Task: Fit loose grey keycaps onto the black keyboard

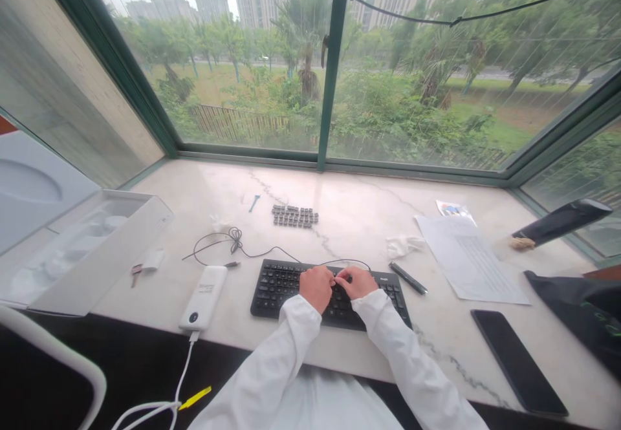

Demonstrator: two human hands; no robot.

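Observation:
A black keyboard (276,288) lies on the pale marble sill in front of me. Over its middle, my left hand (316,288) is closed, with its fingertips meeting those of my right hand (358,282). The right thumb and index finger are pinched together; whatever sits between the fingertips is too small or hidden to make out. Beyond the keyboard, several loose dark keycaps (295,216) are laid out in rows. A small blue tool (255,203) lies to the left of them. Part of the keyboard's middle is covered by my hands.
Left of the keyboard are a white power bank (204,297), a coiled black cable (236,241) and an open white box (97,249). To the right lie a black pen (408,279), crumpled white plastic (405,245), a paper sheet (470,258) and a phone (518,360). Windows stand behind.

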